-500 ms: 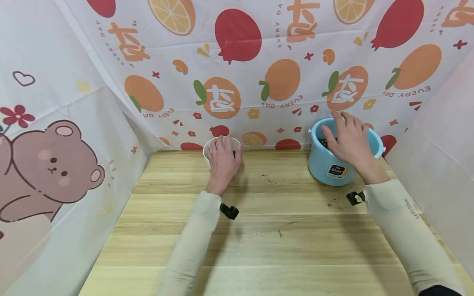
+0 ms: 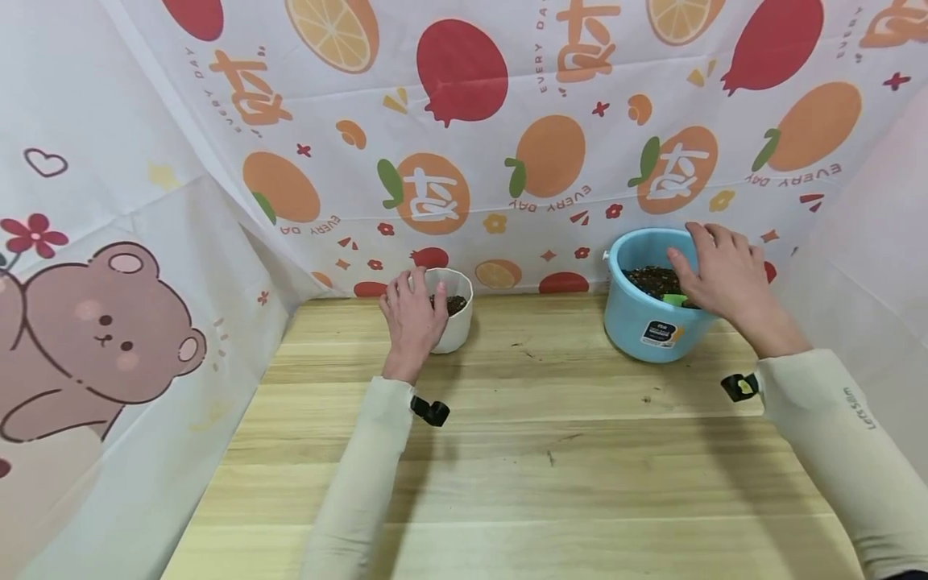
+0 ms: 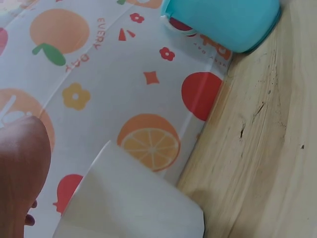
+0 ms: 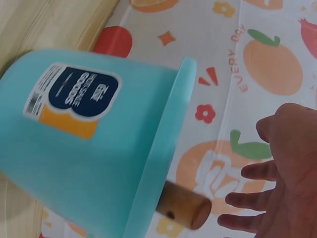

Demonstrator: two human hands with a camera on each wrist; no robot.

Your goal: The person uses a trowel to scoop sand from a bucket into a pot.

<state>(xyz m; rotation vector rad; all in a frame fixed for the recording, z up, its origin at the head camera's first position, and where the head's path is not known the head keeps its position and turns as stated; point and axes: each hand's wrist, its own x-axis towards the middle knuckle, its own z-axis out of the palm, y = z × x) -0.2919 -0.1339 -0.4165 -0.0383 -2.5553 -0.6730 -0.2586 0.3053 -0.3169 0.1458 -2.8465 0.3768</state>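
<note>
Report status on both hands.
Left hand at white pot; right hand, holding nothing, at blue bucket. Soil in both. Wooden handle juts from bucket, near right hand.

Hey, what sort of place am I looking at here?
Probably an indoor potting corner: the light blue bucket and the white pot on the wood-grain table hold dark soil, with fruit-print cloth behind.

the bucket (image 2: 629,316) looks smooth plastic, the table (image 2: 522,491) wooden.
</note>
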